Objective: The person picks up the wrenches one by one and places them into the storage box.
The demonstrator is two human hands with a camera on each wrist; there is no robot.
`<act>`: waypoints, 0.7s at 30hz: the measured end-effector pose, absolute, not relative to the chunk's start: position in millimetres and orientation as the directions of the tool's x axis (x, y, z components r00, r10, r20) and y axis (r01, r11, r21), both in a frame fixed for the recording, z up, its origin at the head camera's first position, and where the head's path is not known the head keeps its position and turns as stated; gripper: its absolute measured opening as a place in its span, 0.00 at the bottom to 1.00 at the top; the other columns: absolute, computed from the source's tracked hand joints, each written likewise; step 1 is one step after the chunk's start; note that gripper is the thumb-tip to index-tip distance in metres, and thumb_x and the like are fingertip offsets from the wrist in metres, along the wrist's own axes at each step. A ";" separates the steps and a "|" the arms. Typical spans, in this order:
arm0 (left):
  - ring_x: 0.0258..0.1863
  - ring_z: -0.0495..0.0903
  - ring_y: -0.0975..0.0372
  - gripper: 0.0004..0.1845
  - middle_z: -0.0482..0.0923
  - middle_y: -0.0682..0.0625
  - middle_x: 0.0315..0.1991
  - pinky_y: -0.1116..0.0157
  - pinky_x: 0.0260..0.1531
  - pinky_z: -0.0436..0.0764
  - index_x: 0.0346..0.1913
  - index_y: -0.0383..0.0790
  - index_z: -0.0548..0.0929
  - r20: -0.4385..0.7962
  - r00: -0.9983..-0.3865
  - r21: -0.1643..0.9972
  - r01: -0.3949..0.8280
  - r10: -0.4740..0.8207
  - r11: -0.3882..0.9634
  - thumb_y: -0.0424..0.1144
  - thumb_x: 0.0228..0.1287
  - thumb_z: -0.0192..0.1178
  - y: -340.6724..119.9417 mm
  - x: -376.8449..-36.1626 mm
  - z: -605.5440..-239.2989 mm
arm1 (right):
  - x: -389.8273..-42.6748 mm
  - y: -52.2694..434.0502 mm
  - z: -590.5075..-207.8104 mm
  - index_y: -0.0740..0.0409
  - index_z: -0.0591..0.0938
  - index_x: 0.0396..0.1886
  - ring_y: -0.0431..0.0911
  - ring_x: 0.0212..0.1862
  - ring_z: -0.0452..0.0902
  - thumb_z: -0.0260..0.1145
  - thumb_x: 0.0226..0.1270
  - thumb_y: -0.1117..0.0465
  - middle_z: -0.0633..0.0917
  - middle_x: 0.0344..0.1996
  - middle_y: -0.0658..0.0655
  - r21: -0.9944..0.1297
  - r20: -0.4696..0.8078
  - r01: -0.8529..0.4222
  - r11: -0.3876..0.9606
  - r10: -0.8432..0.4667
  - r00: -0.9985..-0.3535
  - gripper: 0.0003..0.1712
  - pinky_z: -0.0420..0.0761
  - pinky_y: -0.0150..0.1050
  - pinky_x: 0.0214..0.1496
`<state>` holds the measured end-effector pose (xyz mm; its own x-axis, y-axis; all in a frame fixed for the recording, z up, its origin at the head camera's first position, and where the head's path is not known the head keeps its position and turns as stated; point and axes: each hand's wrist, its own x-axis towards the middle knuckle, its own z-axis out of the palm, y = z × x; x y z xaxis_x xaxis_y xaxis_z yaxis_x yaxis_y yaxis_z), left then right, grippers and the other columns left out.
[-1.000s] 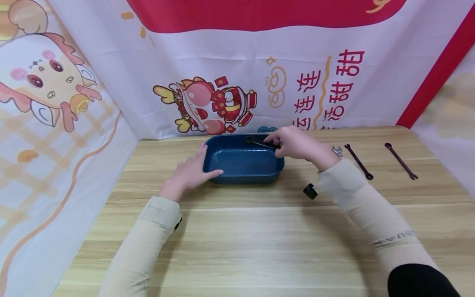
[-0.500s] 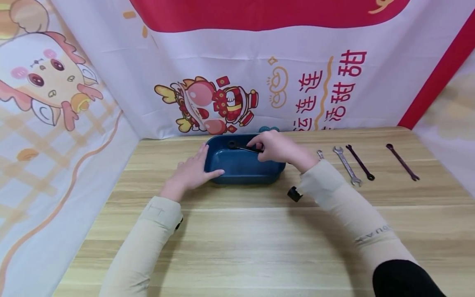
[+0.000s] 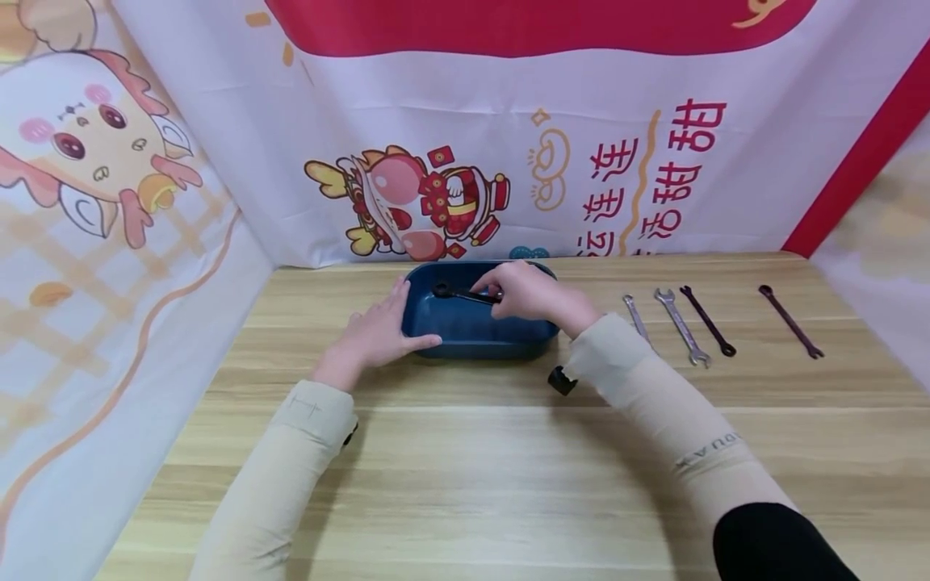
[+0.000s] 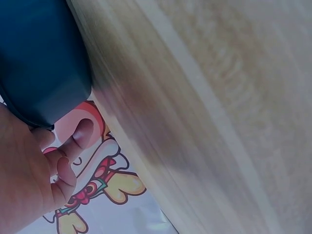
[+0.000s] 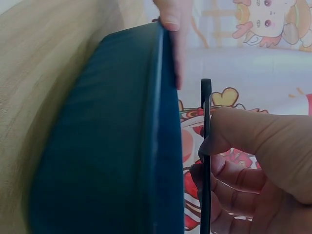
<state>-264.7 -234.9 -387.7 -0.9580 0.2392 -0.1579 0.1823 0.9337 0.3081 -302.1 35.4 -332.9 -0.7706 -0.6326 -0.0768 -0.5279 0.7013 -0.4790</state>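
A dark blue rectangular tray (image 3: 472,347) stands on the wooden table near the back wall. My left hand (image 3: 378,332) rests flat against the tray's left end, fingers straight; in the left wrist view the fingers (image 4: 73,141) lie by the tray's corner (image 4: 44,68). My right hand (image 3: 526,292) is over the tray and pinches a black wrench (image 3: 459,293) that points left, just above the tray's inside. In the right wrist view the black wrench (image 5: 205,161) is seen edge-on between thumb and fingers, beside the tray's rim (image 5: 163,122).
To the right of the tray lie two silver wrenches (image 3: 637,318) (image 3: 680,326) and two dark wrenches (image 3: 708,321) (image 3: 790,322) in a row. Printed cloth walls close in the table at the back, left and right.
My right hand has carried the black wrench leftward over the tray and a little lower. With the arm moved, two silver wrenches have come into sight. The left hand has stayed put.
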 end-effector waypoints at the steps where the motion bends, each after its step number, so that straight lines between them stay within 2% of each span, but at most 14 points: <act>1: 0.78 0.53 0.42 0.69 0.36 0.46 0.84 0.29 0.68 0.54 0.84 0.42 0.37 -0.157 -0.958 0.311 0.183 0.240 0.933 0.82 0.53 0.54 -235.1 -264.8 -387.9 | -302.9 34.8 -334.4 0.54 0.85 0.62 0.49 0.36 0.73 0.69 0.63 0.69 0.82 0.41 0.56 -0.472 -0.072 -0.537 0.699 -0.638 -0.767 0.26 0.71 0.36 0.31; 6: 0.78 0.53 0.43 0.70 0.35 0.47 0.84 0.30 0.68 0.54 0.84 0.42 0.38 -0.154 -0.957 0.322 0.186 0.245 0.928 0.84 0.52 0.53 -236.1 -265.5 -389.3 | -305.7 32.2 -340.0 0.54 0.86 0.61 0.48 0.31 0.72 0.69 0.62 0.69 0.82 0.37 0.55 -0.457 -0.052 -0.565 0.687 -0.655 -0.754 0.26 0.69 0.37 0.30; 11: 0.78 0.52 0.42 0.67 0.35 0.46 0.84 0.29 0.68 0.54 0.84 0.41 0.38 -0.158 -0.957 0.327 0.183 0.244 0.927 0.79 0.57 0.57 -236.0 -264.3 -390.5 | -307.7 28.7 -344.9 0.53 0.87 0.60 0.49 0.37 0.75 0.70 0.62 0.69 0.83 0.41 0.55 -0.465 -0.082 -0.546 0.697 -0.648 -0.758 0.25 0.74 0.37 0.34; 15: 0.78 0.52 0.42 0.64 0.35 0.45 0.84 0.29 0.68 0.53 0.83 0.40 0.38 -0.156 -0.958 0.336 0.178 0.241 0.925 0.74 0.61 0.60 -236.5 -263.2 -392.0 | -308.3 24.2 -349.0 0.52 0.87 0.60 0.49 0.38 0.74 0.71 0.64 0.68 0.81 0.38 0.55 -0.457 -0.103 -0.543 0.705 -0.648 -0.754 0.24 0.73 0.38 0.36; 21: 0.78 0.53 0.41 0.65 0.35 0.46 0.84 0.29 0.68 0.54 0.84 0.41 0.38 -0.141 -0.957 0.349 0.190 0.252 0.918 0.75 0.60 0.60 -237.1 -264.0 -390.3 | -308.8 20.8 -348.8 0.53 0.86 0.61 0.49 0.38 0.75 0.71 0.66 0.67 0.81 0.38 0.55 -0.461 -0.115 -0.550 0.696 -0.662 -0.741 0.23 0.76 0.37 0.38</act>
<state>-264.0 -237.1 -390.3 -0.9574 0.2519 -0.1411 0.1901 0.9177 0.3487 -308.8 20.8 -348.8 -0.7408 -0.6618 -0.1148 -0.5503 0.6960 -0.4612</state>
